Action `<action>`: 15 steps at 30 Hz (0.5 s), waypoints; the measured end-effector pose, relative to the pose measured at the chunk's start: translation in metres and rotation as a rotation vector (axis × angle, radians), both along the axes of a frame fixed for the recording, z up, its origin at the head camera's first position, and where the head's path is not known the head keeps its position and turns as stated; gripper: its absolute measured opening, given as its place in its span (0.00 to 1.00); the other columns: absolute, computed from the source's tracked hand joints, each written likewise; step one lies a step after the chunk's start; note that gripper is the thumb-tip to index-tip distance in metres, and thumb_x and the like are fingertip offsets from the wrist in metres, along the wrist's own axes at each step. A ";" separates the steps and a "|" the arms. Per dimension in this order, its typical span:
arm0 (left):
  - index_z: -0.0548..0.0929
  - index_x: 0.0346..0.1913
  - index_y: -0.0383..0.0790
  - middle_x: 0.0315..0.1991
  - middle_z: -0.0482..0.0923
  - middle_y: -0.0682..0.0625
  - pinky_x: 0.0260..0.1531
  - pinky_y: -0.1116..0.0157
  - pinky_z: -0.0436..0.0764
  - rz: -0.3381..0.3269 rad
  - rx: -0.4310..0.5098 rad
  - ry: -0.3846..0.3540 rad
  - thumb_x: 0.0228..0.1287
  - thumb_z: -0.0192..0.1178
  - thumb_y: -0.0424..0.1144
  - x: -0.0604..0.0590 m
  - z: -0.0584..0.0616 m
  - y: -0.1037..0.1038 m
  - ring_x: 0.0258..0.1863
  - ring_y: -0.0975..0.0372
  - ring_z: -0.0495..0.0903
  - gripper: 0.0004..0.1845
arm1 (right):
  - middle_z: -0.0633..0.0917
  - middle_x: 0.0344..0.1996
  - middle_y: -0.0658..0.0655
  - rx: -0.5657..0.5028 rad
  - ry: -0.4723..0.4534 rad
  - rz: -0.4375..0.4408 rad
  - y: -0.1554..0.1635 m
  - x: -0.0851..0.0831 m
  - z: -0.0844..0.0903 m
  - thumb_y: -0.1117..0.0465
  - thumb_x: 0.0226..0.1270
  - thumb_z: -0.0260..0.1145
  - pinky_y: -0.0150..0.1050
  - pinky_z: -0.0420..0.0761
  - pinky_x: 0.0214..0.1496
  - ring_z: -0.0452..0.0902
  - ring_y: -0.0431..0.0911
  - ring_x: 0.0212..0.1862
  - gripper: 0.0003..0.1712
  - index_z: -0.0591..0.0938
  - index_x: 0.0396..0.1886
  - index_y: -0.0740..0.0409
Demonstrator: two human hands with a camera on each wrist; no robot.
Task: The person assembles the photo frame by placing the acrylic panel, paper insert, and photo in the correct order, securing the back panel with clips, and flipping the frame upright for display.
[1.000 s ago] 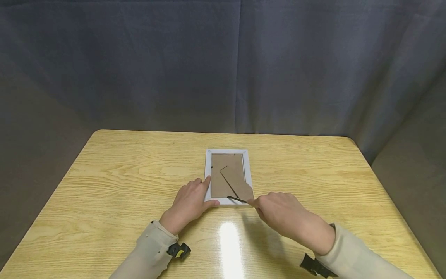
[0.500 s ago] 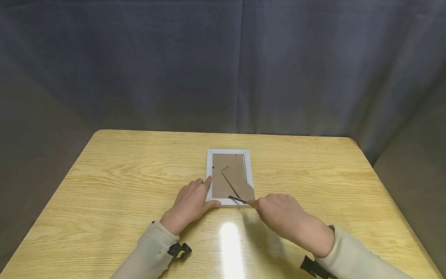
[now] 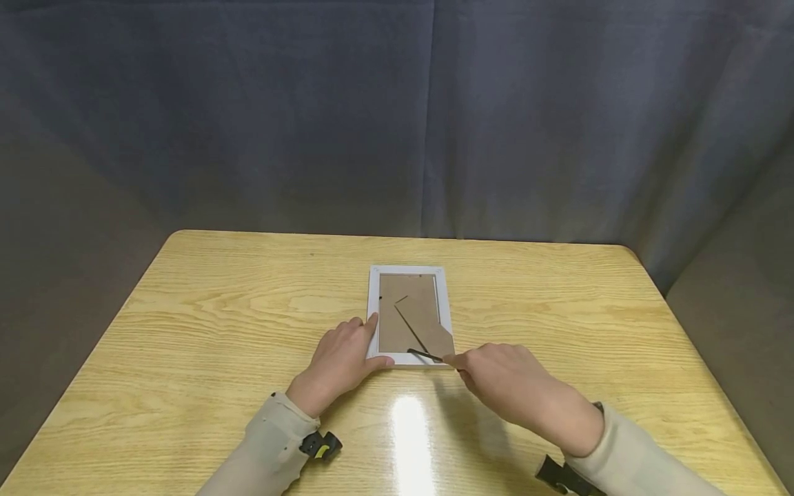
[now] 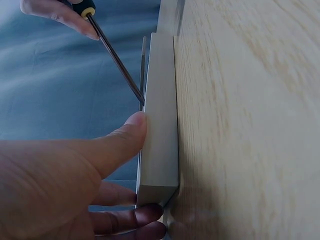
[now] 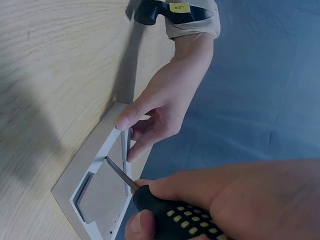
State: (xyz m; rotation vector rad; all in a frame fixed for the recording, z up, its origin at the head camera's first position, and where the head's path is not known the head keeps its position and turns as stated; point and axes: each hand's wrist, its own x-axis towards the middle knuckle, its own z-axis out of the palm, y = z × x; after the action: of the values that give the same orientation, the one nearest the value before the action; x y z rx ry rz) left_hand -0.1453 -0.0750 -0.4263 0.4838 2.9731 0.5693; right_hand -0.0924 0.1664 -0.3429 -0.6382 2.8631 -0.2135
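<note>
A white picture frame [image 3: 372, 289] lies face down in the middle of the wooden table [image 3: 236, 324]. Its brown backing board [image 3: 406, 313] and folded stand face up. My left hand [image 3: 373, 342] grips the frame's near-left corner, thumb on the near edge and index finger along the left side. In the left wrist view the thumb [image 4: 122, 142] presses the frame's edge [image 4: 160, 120]. My right hand [image 3: 455, 363] holds a screwdriver [image 3: 425, 355] by its black and yellow handle [image 5: 170, 217]. Its thin shaft [image 5: 119, 173] reaches the frame's back [image 5: 100, 192] near the near edge.
A dark grey curtain [image 3: 397, 117] hangs behind and around the table. Bare wood lies to the left, right and far side of the frame. A glare patch [image 3: 406, 427] shines on the tabletop between my forearms. Black wrist cameras [image 3: 319, 446] sit on both sleeves.
</note>
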 end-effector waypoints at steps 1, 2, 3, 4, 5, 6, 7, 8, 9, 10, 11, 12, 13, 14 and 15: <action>0.72 0.71 0.33 0.47 0.83 0.38 0.32 0.57 0.78 -0.001 -0.001 0.000 0.55 0.73 0.59 0.000 0.000 0.000 0.34 0.55 0.78 0.47 | 0.64 0.13 0.43 0.002 0.004 -0.001 0.001 0.000 0.000 0.65 0.73 0.60 0.31 0.56 0.17 0.53 0.38 0.19 0.20 0.87 0.58 0.46; 0.72 0.71 0.32 0.46 0.83 0.38 0.31 0.58 0.77 -0.003 -0.002 0.001 0.55 0.73 0.59 0.000 0.000 0.000 0.33 0.55 0.78 0.47 | 0.65 0.13 0.43 0.007 0.014 -0.001 0.001 0.000 0.000 0.65 0.73 0.60 0.32 0.56 0.17 0.54 0.38 0.19 0.19 0.87 0.58 0.45; 0.72 0.71 0.32 0.46 0.83 0.38 0.31 0.58 0.77 -0.004 -0.003 0.000 0.55 0.73 0.59 0.000 0.000 0.000 0.33 0.55 0.78 0.47 | 0.66 0.13 0.43 0.011 0.020 -0.003 0.002 0.000 0.000 0.65 0.73 0.60 0.32 0.57 0.17 0.55 0.38 0.19 0.19 0.86 0.58 0.45; 0.72 0.71 0.32 0.46 0.83 0.38 0.31 0.58 0.77 -0.005 -0.003 0.001 0.55 0.73 0.59 0.000 0.001 0.000 0.32 0.55 0.77 0.47 | 0.66 0.13 0.43 0.012 0.027 -0.003 0.002 0.000 -0.001 0.65 0.73 0.60 0.32 0.58 0.16 0.55 0.38 0.19 0.19 0.86 0.58 0.45; 0.72 0.71 0.32 0.45 0.83 0.39 0.30 0.58 0.76 -0.005 -0.005 0.001 0.55 0.73 0.59 0.000 0.001 0.000 0.32 0.56 0.77 0.47 | 0.66 0.13 0.43 0.015 0.035 -0.003 0.003 -0.001 -0.001 0.65 0.73 0.60 0.33 0.58 0.16 0.55 0.38 0.19 0.19 0.86 0.58 0.45; 0.72 0.71 0.33 0.45 0.83 0.39 0.30 0.59 0.76 -0.006 -0.007 0.002 0.55 0.73 0.59 0.000 0.001 0.000 0.32 0.56 0.76 0.47 | 0.66 0.13 0.43 0.017 0.043 -0.001 0.003 -0.001 -0.001 0.64 0.73 0.60 0.33 0.59 0.16 0.56 0.38 0.19 0.19 0.86 0.58 0.44; 0.72 0.71 0.32 0.45 0.82 0.39 0.30 0.59 0.76 -0.005 -0.009 0.002 0.55 0.73 0.59 -0.001 0.001 0.000 0.31 0.56 0.76 0.47 | 0.65 0.13 0.43 0.018 0.047 0.001 0.003 -0.001 -0.002 0.64 0.74 0.60 0.33 0.59 0.16 0.55 0.38 0.19 0.19 0.86 0.58 0.44; 0.72 0.71 0.33 0.45 0.82 0.39 0.30 0.59 0.76 -0.005 -0.010 0.000 0.55 0.73 0.59 -0.001 0.001 0.000 0.31 0.56 0.76 0.47 | 0.66 0.13 0.43 0.019 0.050 0.003 0.004 -0.002 -0.002 0.64 0.74 0.60 0.33 0.59 0.16 0.56 0.38 0.19 0.19 0.86 0.58 0.44; 0.72 0.71 0.33 0.45 0.82 0.39 0.30 0.59 0.76 -0.003 -0.013 -0.002 0.55 0.73 0.59 -0.001 0.001 0.000 0.32 0.56 0.76 0.47 | 0.66 0.13 0.43 0.018 0.049 0.005 0.004 -0.002 -0.003 0.64 0.74 0.61 0.33 0.59 0.16 0.56 0.38 0.19 0.19 0.86 0.58 0.44; 0.72 0.71 0.33 0.45 0.82 0.39 0.30 0.59 0.76 -0.002 -0.015 -0.002 0.55 0.73 0.59 -0.001 0.001 0.000 0.32 0.56 0.76 0.47 | 0.66 0.13 0.43 0.018 0.049 0.005 0.004 -0.002 -0.003 0.64 0.74 0.61 0.33 0.59 0.16 0.56 0.38 0.18 0.19 0.87 0.58 0.43; 0.72 0.71 0.33 0.45 0.83 0.39 0.30 0.59 0.76 -0.002 -0.017 -0.003 0.55 0.73 0.59 -0.001 0.001 0.000 0.32 0.56 0.77 0.47 | 0.67 0.14 0.43 0.019 0.047 0.006 0.004 -0.002 -0.003 0.63 0.74 0.61 0.33 0.59 0.16 0.56 0.38 0.18 0.18 0.87 0.58 0.43; 0.72 0.71 0.33 0.45 0.83 0.39 0.30 0.58 0.77 -0.001 -0.018 -0.002 0.55 0.73 0.58 0.000 0.001 0.000 0.33 0.55 0.77 0.47 | 0.68 0.14 0.42 0.019 0.046 0.005 0.004 -0.002 -0.003 0.63 0.74 0.61 0.33 0.59 0.16 0.57 0.38 0.18 0.18 0.87 0.57 0.43; 0.72 0.71 0.32 0.45 0.83 0.39 0.30 0.58 0.77 -0.002 -0.017 0.000 0.55 0.73 0.58 0.000 0.001 0.000 0.33 0.55 0.78 0.47 | 0.68 0.14 0.42 0.019 0.044 0.004 0.004 -0.002 -0.003 0.63 0.74 0.61 0.33 0.59 0.16 0.57 0.38 0.18 0.18 0.87 0.57 0.42; 0.72 0.71 0.33 0.45 0.83 0.39 0.31 0.58 0.77 -0.002 -0.018 0.000 0.55 0.73 0.58 0.000 0.000 0.000 0.33 0.55 0.78 0.47 | 0.68 0.14 0.42 0.016 0.042 0.002 0.004 -0.002 -0.003 0.63 0.74 0.61 0.33 0.59 0.16 0.56 0.38 0.18 0.18 0.87 0.58 0.43; 0.72 0.71 0.33 0.45 0.83 0.39 0.31 0.57 0.77 -0.002 -0.018 0.000 0.55 0.73 0.58 0.000 0.000 0.000 0.34 0.54 0.78 0.47 | 0.67 0.13 0.42 0.010 0.036 0.000 0.005 -0.002 -0.004 0.63 0.74 0.61 0.32 0.58 0.16 0.55 0.38 0.18 0.19 0.86 0.58 0.43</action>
State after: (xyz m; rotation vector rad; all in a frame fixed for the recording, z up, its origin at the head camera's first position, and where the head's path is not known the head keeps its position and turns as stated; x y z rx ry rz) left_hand -0.1455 -0.0751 -0.4261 0.4847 2.9743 0.5423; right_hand -0.0942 0.1710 -0.3466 -0.6460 2.8973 -0.1887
